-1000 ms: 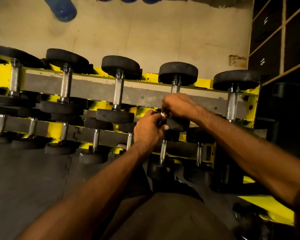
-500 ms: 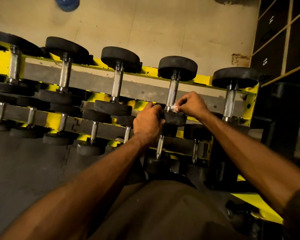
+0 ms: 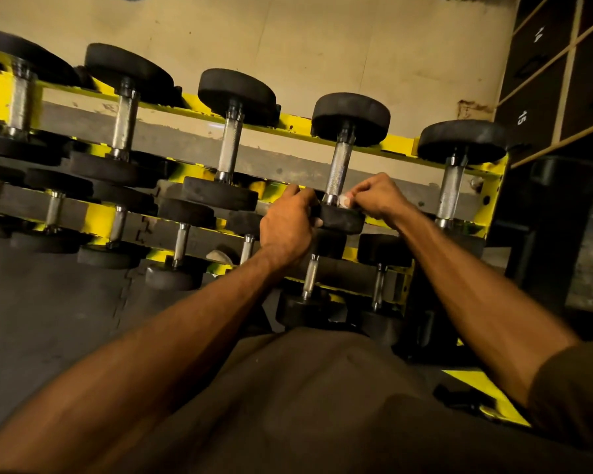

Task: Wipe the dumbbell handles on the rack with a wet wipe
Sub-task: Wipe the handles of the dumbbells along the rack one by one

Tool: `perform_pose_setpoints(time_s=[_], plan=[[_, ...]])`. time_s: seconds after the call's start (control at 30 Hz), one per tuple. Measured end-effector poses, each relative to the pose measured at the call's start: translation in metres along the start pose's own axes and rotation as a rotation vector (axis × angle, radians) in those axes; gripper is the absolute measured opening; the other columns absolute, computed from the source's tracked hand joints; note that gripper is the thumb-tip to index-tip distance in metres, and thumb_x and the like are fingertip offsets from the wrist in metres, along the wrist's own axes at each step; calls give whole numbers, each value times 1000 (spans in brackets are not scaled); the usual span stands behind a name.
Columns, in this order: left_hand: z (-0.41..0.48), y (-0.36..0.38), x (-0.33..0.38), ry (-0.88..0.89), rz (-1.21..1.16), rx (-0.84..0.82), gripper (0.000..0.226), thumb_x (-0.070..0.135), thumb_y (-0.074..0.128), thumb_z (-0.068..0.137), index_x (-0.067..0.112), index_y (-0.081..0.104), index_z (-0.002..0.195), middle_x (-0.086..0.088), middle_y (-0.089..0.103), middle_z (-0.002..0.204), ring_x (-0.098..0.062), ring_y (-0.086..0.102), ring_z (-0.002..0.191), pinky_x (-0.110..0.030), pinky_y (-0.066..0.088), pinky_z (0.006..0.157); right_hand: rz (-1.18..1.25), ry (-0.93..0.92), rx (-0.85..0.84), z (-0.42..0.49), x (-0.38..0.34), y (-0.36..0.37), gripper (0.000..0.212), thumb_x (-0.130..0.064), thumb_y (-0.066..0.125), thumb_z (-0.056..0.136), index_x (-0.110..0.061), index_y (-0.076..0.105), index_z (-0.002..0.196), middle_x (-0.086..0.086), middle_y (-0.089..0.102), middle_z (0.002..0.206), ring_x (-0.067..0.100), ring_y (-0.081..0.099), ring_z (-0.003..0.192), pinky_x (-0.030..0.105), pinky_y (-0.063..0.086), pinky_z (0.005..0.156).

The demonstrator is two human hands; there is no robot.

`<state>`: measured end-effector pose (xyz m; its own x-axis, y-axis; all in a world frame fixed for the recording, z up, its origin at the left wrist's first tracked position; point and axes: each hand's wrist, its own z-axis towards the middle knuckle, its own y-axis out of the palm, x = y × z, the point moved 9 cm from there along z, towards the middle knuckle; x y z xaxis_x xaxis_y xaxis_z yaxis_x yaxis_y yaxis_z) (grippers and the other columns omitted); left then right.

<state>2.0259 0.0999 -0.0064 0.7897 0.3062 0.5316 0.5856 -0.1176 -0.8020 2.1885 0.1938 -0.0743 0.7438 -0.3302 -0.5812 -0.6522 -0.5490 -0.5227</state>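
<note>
Dumbbell handle (image 3: 338, 172), 4th of 5 on the top tier of the yellow rack (image 3: 401, 143), lies across the rails. Head view: the right hand (image 3: 377, 196) pinches the wet wipe (image 3: 343, 201) against its near end, and the left hand (image 3: 286, 227) clasps the near head (image 3: 344, 220). The small, bunched wipe could snag on the knurling and slip free. If the steadying grip eases, the dumbbell could roll.

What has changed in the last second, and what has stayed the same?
The right hand, pinching the wet wipe, slid rightwards off the handle and now holds the wipe at its lower end. The left hand still grips the near weight head, which stays on the rack.
</note>
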Motion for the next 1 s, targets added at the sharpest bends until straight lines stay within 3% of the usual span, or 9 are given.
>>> perform_pose_setpoints(time_s=[0.17,0.3,0.4,0.57,0.63,0.7,0.83,0.93,1.0], plan=[[-3,-1,4,129,30,-15,32,28,74,87,20,61,115,-2,54,117,-24,58,101,-44,57,80,-135,-309,28,-19,-37,3,17,-19,78,82,-18,77,99,-6,71,92,7,63,86,25,53,75],[-23,-1,3,286,62,-30,38,26,70,91,14,60,126,-6,54,125,-25,59,104,-45,58,78,-325,-505,230,-22,-74,3,19,-26,71,87,-17,77,103,1,73,99,11,63,84,23,49,72],[-34,8,0,400,134,-91,56,22,72,88,13,52,140,-10,49,140,-28,56,118,-43,57,88,-373,-507,384,-23,-87,-13,17,-22,68,87,-14,76,101,3,70,100,16,61,87,23,43,69],[-25,12,-10,446,214,-173,76,18,72,84,13,39,151,-14,38,151,-32,47,130,-41,50,100,-560,-498,-7,-16,-77,10,17,-27,75,83,-19,76,98,1,72,95,11,60,78,23,42,65],[-25,12,-11,454,222,-188,77,17,73,82,15,39,151,-14,38,151,-31,48,129,-40,51,99,-444,-493,96,-15,-78,-8,16,-25,73,83,-17,75,96,0,70,91,12,61,79,26,49,65],[-27,12,-12,455,213,-189,77,17,74,81,15,41,150,-13,41,149,-31,49,127,-40,51,97,-370,-496,188,-15,-78,-18,12,-23,72,82,-16,73,92,-2,66,87,13,60,79,25,45,64],[-27,12,-11,454,217,-162,72,15,73,81,15,46,147,-16,47,143,-31,52,124,-41,53,95,-507,-465,18,-13,-65,5,18,-28,77,79,-20,74,96,-1,69,94,15,61,84,29,51,71],[-28,10,-10,425,174,-125,66,13,75,79,12,53,141,-15,52,136,-31,55,118,-42,56,89,-304,-467,260,-14,-63,-18,13,-20,72,82,-14,74,93,1,67,92,13,59,82,31,55,73],[-28,10,-8,414,150,-104,60,10,74,78,10,57,136,-15,55,130,-31,57,112,-41,57,85,-281,-480,279,-15,-62,-16,11,-17,74,80,-12,73,90,3,63,92,15,57,84,30,53,72]])
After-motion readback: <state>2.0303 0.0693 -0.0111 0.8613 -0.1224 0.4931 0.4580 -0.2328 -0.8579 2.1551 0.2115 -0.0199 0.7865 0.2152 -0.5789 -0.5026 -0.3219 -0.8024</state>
